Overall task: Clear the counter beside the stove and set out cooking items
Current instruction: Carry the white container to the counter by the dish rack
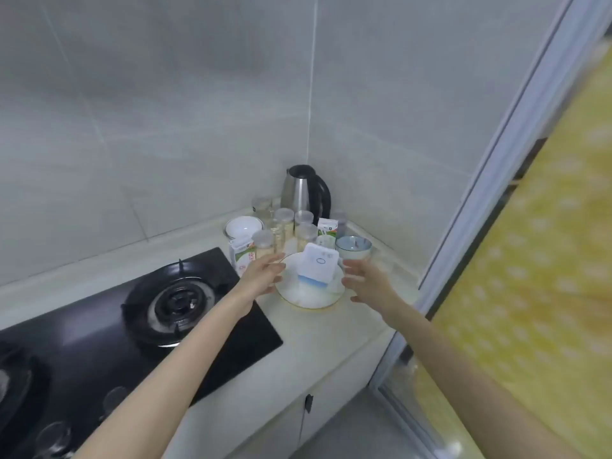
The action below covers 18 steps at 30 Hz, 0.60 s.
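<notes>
Well forward, the left hand and right hand flank the plate, fingers loosely spread.

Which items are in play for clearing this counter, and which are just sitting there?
In play: left hand and right hand, either side of the glass plate; white packet on it.

Lying about, untouched: kettle, lidded jars, white bowl, blue bowl, carton by the stove, gas burner.
</notes>
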Available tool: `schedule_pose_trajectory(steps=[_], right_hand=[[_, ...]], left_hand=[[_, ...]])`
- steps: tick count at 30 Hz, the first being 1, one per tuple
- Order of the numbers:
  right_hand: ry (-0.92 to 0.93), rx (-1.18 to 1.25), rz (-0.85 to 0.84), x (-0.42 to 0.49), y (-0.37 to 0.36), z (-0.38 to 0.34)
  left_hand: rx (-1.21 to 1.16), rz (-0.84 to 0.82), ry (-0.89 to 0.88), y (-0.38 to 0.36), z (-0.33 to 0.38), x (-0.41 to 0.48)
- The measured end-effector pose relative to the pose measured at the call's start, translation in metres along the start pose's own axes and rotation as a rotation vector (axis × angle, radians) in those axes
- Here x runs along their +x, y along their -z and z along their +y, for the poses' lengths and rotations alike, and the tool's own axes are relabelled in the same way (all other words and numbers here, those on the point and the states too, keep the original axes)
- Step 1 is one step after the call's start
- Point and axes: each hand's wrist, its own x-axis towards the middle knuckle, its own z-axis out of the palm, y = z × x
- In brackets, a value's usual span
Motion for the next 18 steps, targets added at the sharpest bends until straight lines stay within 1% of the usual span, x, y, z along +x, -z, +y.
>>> schedule_pose_trajectory(steps=[3,6,9,12,18], right_hand=[[-0.090,0.022,-0.036,0.029,0.007,0.007],[-0.184,0.099,-0.082,0.057,0.010,0.017],[-0.252,0.181,-0.178,0.087,0.011,0.031],[-0.295,0.224,-0.257,0.113,0.006,0.042],[-0.379,0.261,-0.277,0.154,-0.004,0.056]], left_hand=[[-0.008,0.043,0.051,-0.014,0.001,0.026],[-0.016,0.079,0.117,-0.024,-0.004,0.051],[-0.033,0.102,0.175,-0.031,-0.015,0.081],[-0.033,0.099,0.230,-0.036,-0.026,0.107],[-0.041,0.045,0.298,-0.040,-0.043,0.153]])
